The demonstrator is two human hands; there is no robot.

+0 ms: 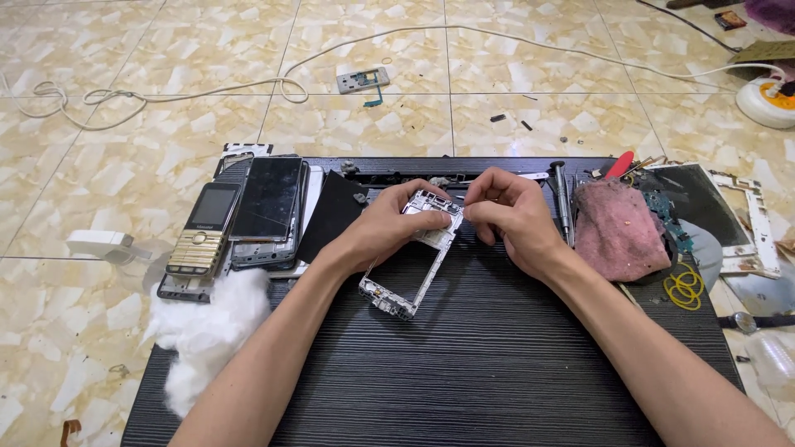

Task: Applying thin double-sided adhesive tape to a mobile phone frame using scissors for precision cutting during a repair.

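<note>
My left hand (389, 223) grips the upper part of a bare silver phone frame (404, 285), which lies slanted on a dark ribbed board (464, 364). My right hand (513, 217) is closed with its fingertips pinched at the frame's top right corner; whatever small thing they pinch is too small to make out. Both forearms reach in from the bottom edge.
A gold keypad phone (201, 232), a black smartphone (267, 203) and a wad of white cotton (207, 327) lie left. A screwdriver (563, 203), pink cloth (617, 228), yellow rubber bands (686, 285) and phone parts sit right. White cable (248, 84) crosses the tile floor.
</note>
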